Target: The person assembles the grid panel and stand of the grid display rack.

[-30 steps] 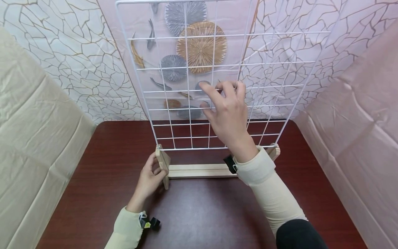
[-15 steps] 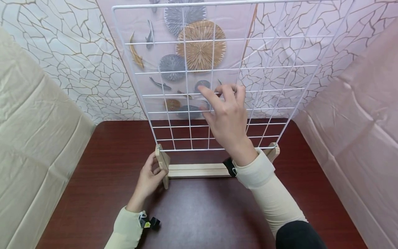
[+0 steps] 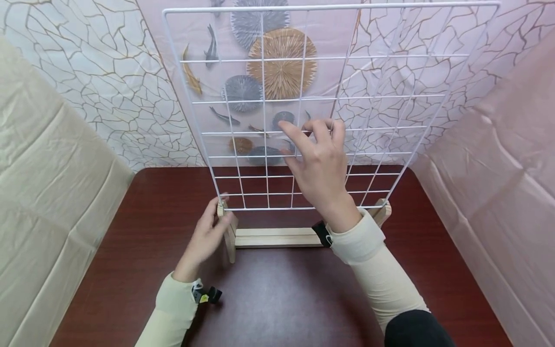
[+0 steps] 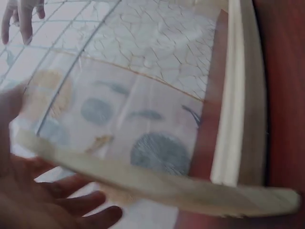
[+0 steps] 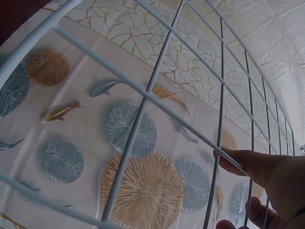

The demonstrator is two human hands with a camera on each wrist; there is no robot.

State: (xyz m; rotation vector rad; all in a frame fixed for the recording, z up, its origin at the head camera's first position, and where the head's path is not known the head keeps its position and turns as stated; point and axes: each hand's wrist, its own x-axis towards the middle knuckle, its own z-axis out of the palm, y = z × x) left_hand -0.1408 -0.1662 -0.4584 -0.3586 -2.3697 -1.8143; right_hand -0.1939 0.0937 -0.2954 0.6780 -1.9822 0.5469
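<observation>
A white wire grid panel (image 3: 264, 100) stands upright, leaning slightly back, its bottom edge at the tops of two wooden side pieces. My right hand (image 3: 323, 168) grips the grid's wires near its middle. In the right wrist view the thumb (image 5: 233, 160) lies against a wire, with curled fingers behind the mesh. My left hand (image 3: 205, 241) is at the upper end of the left wooden side piece (image 3: 230, 241). Its fingers (image 4: 81, 202) are spread loosely past the wood in the left wrist view, the thumb on the other side. A wooden crossbar (image 3: 277, 238) joins the side pieces.
The right wooden side piece (image 3: 381, 212) is partly hidden behind the right forearm. All stands on a dark red-brown table (image 3: 277, 299). Behind it hangs a patterned cloth (image 3: 99, 72), with pale padded cloth (image 3: 52, 193) at the left and more (image 3: 490, 178) at the right.
My left hand has loosened from the left side piece and slid up toward its top. The grid panel's top has tilted and shifted a little, with the right hand still gripping it.
</observation>
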